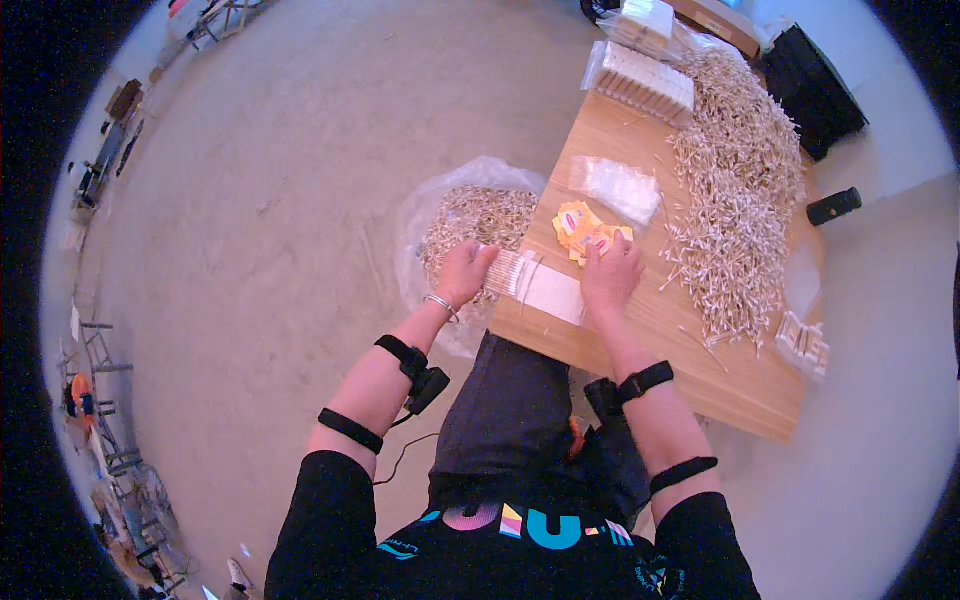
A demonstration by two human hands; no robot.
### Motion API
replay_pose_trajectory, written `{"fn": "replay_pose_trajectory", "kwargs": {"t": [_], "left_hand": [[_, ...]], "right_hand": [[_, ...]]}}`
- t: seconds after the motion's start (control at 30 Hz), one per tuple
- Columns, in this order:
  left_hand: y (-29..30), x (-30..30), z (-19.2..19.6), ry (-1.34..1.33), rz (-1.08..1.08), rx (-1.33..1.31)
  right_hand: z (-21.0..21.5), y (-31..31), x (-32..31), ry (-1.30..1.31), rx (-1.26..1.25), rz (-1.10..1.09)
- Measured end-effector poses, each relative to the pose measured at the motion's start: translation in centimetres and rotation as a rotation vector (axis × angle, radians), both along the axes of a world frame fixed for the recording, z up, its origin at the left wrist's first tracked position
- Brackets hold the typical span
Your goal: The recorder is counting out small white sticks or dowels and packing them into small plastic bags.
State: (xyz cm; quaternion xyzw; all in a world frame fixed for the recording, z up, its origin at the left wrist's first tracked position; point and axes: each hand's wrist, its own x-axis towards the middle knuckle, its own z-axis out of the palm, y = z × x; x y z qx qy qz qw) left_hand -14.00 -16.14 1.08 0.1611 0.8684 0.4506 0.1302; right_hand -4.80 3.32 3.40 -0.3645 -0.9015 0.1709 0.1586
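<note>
My left hand is closed around the near end of a small flat pack of cotton swabs, held at the table's left edge. Fingers bent, my right hand pinches at the near side of a loose pile of yellow cards. Between my hands a white rectangular sheet or pad lies on the table, with a few single swabs by its left end. Just beyond the cards is a stack of clear plastic bags.
A large heap of loose cotton swabs covers the table's right side. Filled packs are stacked at the far end. A clear sack of swabs stands left of the wooden table. A black cylinder lies beyond the right edge.
</note>
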Motion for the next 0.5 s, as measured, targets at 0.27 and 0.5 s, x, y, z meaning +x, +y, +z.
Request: {"fn": "replay_pose_trajectory", "kwargs": {"t": [0.27,0.5], "left_hand": [[-0.2,-0.2,-0.6,0.011,0.004,0.002],[0.3,-0.1,0.6,-0.002,-0.018,-0.062]], "right_hand": [[-2.0,4.8,0.2,0.317,-0.372,-0.067],[-0.1,4.8,1.3,0.521,-0.650,-0.027]]}}
